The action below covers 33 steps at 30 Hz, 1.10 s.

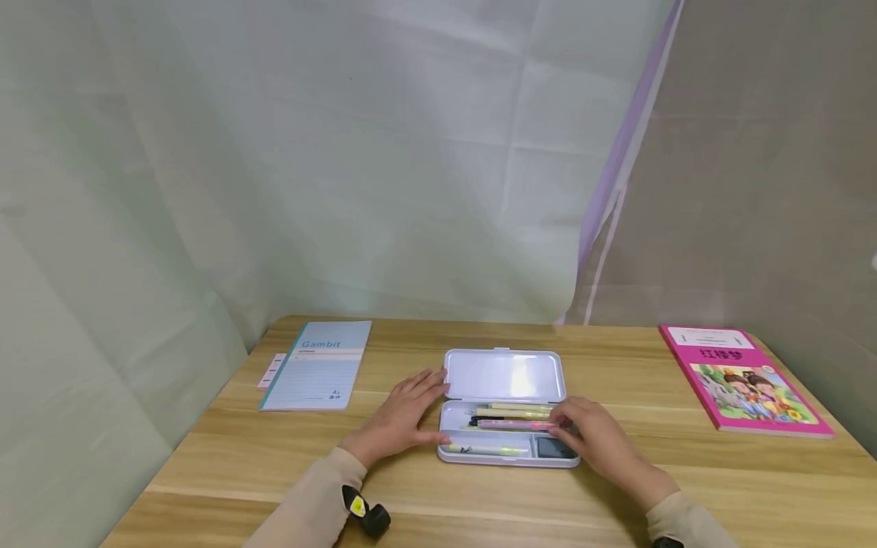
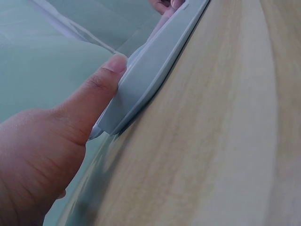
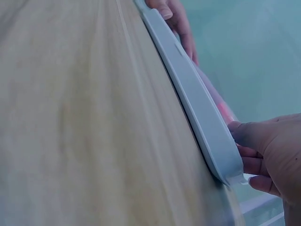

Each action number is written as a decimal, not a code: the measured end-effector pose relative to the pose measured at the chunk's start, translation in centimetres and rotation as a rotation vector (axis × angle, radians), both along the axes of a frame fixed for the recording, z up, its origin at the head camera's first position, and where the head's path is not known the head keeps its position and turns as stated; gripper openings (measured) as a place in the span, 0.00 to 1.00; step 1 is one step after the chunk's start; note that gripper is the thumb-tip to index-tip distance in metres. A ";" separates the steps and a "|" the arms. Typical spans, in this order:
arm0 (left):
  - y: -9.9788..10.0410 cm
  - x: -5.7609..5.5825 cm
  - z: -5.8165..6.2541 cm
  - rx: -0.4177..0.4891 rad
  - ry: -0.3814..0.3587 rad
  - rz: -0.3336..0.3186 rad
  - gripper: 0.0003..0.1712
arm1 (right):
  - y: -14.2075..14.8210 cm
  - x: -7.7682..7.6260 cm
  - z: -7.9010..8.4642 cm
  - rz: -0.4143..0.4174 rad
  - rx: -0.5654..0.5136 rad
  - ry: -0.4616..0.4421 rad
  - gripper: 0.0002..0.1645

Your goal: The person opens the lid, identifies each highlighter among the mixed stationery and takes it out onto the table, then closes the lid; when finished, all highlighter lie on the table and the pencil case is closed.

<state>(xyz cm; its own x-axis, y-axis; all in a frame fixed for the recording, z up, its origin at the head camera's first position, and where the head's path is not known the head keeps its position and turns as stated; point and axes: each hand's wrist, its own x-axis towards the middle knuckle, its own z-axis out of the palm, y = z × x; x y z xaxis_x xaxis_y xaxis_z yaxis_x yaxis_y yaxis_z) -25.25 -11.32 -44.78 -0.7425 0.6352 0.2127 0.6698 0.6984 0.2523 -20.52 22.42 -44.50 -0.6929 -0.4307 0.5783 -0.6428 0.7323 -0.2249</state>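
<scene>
A white pencil case (image 1: 479,375) lies with its lid raised in the middle of the table. Several pens are inside, among them a pale yellow pen (image 1: 510,414), a pink pen (image 1: 510,425) and, in the front compartment, a white pen (image 1: 479,450). A dark block (image 1: 553,448) fills the front right compartment. My left hand (image 1: 404,417) rests at the case's left side, fingers extended by the lid, its thumb (image 2: 113,68) touching the front rim. At the right end, my right hand (image 1: 599,441) pinches the pink pen's end, partly hiding it.
A light blue notebook (image 1: 315,369) lies at the back left, with a pink-and-white card (image 1: 271,371) showing beside it. On the right is a pink book (image 1: 747,384). Pale cloth (image 1: 411,167) hangs behind the wooden table (image 1: 438,502).
</scene>
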 end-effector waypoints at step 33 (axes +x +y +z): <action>0.1 0.0 0.1 0.010 -0.018 0.006 0.49 | 3.0 0.4 4.4 -0.144 -0.024 -0.164 0.09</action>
